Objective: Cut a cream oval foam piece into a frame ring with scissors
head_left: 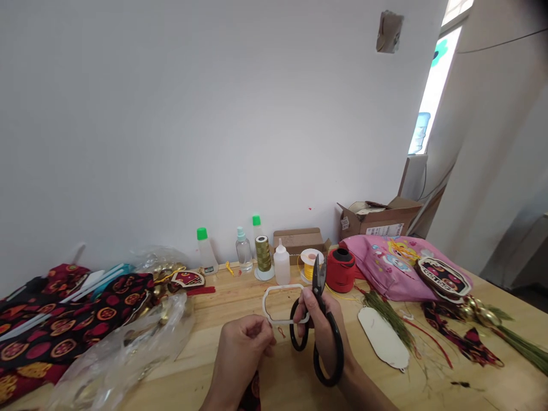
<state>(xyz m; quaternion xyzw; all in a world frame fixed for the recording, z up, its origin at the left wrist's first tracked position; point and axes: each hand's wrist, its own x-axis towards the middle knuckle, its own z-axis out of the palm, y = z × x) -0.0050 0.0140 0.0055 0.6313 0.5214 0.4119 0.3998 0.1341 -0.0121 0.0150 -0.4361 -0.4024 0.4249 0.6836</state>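
My right hand (327, 319) is wrapped round black-handled scissors (319, 282), their blades pointing up. Its fingertips also touch the right side of a thin white frame (282, 287) with rounded corners. My left hand (246, 348) is closed in a pinch at the frame's lower left corner; what its fingers hold is hidden. Below that hand shows a strip of dark red-patterned cloth (253, 394), partly covered by the wrist. A small red loop of cord (281, 331) lies on the table between my hands.
Behind my hands stand a white squeeze bottle (281, 265), spools of green (262, 254), yellow (310, 271) and red (341, 271) thread. Patterned cloth (77, 325) and a plastic bag (128, 365) lie left. At right are a pale plaque (382, 337), tassels (387, 317) and a pink bag (385, 268).
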